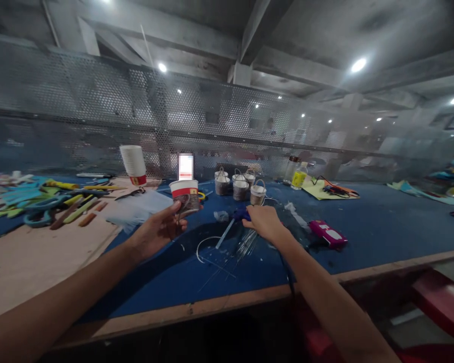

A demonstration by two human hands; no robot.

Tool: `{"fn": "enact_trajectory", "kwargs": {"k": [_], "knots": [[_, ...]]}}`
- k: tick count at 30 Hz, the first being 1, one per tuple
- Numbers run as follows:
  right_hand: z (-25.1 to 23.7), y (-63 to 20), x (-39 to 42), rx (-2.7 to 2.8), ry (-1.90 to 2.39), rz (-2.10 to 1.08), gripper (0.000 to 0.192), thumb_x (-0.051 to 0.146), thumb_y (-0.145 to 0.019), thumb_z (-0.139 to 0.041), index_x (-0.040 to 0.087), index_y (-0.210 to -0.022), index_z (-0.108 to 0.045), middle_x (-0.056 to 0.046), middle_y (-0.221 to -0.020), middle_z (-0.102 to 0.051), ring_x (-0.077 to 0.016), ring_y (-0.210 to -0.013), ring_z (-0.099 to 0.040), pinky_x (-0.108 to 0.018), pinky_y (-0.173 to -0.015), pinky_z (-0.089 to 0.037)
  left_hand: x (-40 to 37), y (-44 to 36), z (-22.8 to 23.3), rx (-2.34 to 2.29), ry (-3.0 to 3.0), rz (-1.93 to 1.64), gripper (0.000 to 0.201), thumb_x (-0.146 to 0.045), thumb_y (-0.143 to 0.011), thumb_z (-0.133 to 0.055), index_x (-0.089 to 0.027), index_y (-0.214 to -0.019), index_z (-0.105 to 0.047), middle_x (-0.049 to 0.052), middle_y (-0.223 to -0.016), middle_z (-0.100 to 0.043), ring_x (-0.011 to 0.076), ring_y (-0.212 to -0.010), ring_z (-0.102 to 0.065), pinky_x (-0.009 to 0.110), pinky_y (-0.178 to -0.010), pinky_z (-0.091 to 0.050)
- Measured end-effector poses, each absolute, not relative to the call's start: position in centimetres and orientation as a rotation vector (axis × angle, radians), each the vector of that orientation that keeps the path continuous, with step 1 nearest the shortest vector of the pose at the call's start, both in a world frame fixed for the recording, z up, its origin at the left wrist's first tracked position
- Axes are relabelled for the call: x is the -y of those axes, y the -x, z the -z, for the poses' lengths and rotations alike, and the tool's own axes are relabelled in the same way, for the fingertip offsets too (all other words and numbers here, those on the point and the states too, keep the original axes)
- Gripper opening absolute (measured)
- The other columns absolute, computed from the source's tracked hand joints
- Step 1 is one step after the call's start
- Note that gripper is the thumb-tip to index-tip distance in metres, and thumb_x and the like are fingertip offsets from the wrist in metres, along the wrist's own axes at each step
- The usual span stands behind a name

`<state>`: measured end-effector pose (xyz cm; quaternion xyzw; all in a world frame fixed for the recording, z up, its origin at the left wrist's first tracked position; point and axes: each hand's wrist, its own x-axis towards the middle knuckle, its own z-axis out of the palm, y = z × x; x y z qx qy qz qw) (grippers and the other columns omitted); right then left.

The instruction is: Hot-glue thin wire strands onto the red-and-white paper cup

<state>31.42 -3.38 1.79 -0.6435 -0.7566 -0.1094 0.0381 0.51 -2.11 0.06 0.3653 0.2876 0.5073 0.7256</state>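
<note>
Left hand [159, 229] grip clamped on red-and-white paper cup [184, 195]; right hand [263, 222] grip closed on thin clear sticks [244, 247] on blue counter [382, 222], evidently gathering stage.

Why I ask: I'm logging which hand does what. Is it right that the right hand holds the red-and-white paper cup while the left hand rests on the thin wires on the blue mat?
Not quite: the hands are swapped. The head view shows the left hand holding the red-and-white paper cup, while the right hand rests on the thin wires on the blue mat.
</note>
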Motion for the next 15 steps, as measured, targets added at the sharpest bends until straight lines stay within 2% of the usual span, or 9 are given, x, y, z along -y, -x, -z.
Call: {"fn": "enact_trajectory", "kwargs": {"k": [2, 5, 7, 9, 13, 15], "knots": [[-2.5, -31.8, 3.5, 2.177, 1.859, 0.241, 0.030, 0.039, -0.098, -0.061, 0.014, -0.111, -0.071, -0.016, -0.102, -0.078, -0.0308, -0.098, -0.074, -0.033, -0.080, -0.050, 2.1, -0.5, -0.1, -0.639, -0.804, -1.134, 0.016, -0.017, -0.094, -0.069, -0.014, -0.109, -0.075, 0.009, -0.091, -0.080, 0.0132, -0.059, -0.068, 0.025, -0.061, -0.062], [-3.5, -32.2, 3.6, 2.011, 1.487, -0.222, 0.032, 0.047, -0.099, -0.055, 0.019, -0.105, -0.070, -0.006, -0.086, -0.074, -0.0214, -0.080, -0.070, -0.030, -0.073, -0.048, 2.3, -0.5, -0.4, -0.628, -0.815, -1.130, 0.020, -0.020, -0.096, -0.068, -0.014, -0.114, -0.075, 0.012, -0.105, -0.081, 0.0125, -0.062, -0.068, 0.025, -0.063, -0.062], [-3.9, -31.8, 3.7, 1.897, 1.193, -0.551, 0.038, 0.052, -0.100, -0.050, 0.018, -0.096, -0.069, -0.002, -0.074, -0.066, -0.0157, -0.065, -0.062, -0.028, -0.068, -0.046, 2.4, -0.6, -0.5, -0.598, -0.835, -1.103, 0.026, -0.021, -0.097, -0.067, -0.015, -0.121, -0.074, 0.014, -0.118, -0.079, 0.0122, -0.065, -0.068, 0.025, -0.066, -0.062], [-4.1, -30.8, 4.0, 1.769, 0.985, -0.751, 0.040, 0.054, -0.099, -0.052, 0.018, -0.091, -0.068, 0.001, -0.068, -0.058, -0.0121, -0.057, -0.052, -0.027, -0.063, -0.043, 2.4, -0.6, -0.5, -0.558, -0.855, -1.071, 0.030, -0.023, -0.096, -0.068, -0.015, -0.124, -0.073, 0.014, -0.125, -0.077, 0.0123, -0.068, -0.069, 0.025, -0.069, -0.061], [-3.7, -28.6, 4.6, 1.613, 0.899, -0.857, 0.042, 0.058, -0.092, -0.066, 0.017, -0.098, -0.072, 0.006, -0.057, -0.047, -0.0100, -0.051, -0.040, -0.027, -0.055, -0.035, 2.4, -0.6, -0.3, -0.503, -0.849, -1.051, 0.024, -0.023, -0.092, -0.074, -0.018, -0.115, -0.075, 0.008, -0.117, -0.080, 0.0152, -0.077, -0.071, 0.029, -0.076, -0.058], [-3.1, -27.8, 4.8, 1.607, 0.967, -0.821, 0.043, 0.060, -0.089, -0.071, 0.017, -0.090, -0.073, 0.005, -0.055, -0.047, -0.0103, -0.050, -0.040, -0.027, -0.053, -0.035, 2.3, -0.6, -0.2, -0.504, -0.834, -1.058, 0.022, -0.024, -0.089, -0.077, -0.019, -0.110, -0.076, 0.005, -0.113, -0.081, 0.0163, -0.080, -0.071, 0.031, -0.080, -0.057]]}}
